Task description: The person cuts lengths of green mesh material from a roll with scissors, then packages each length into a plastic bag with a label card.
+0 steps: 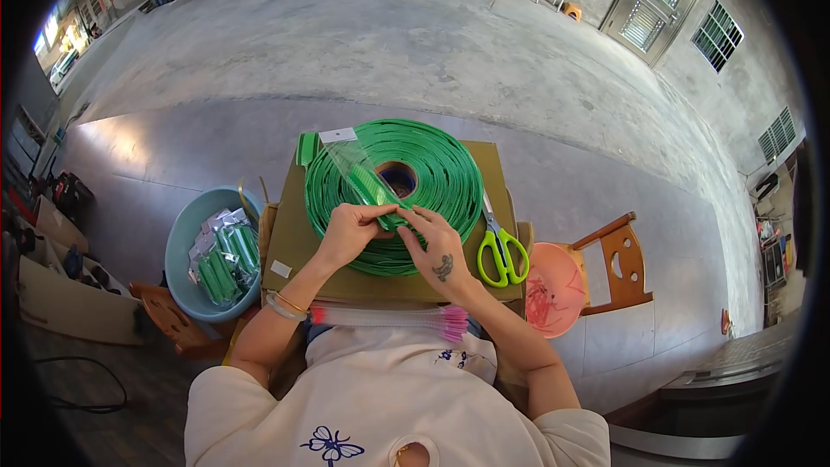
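A clear plastic bag with a white header and a folded green strip inside slants over a large green roll of banding. My left hand pinches the bag's lower end, thumb and fingers together. Against the same end, touching the left fingertips, my right hand is closed on the bag; exactly what each fingertip grips is partly hidden. The roll lies flat on a cardboard box, around a brown cardboard core. Green-handled scissors rest to the right of the roll.
A blue basin at left holds several bagged green strips. A pink basin with thin red pieces sits at right by a wooden chair. Thin clear strips with pink ends lie across my lap. A small white label is on the box.
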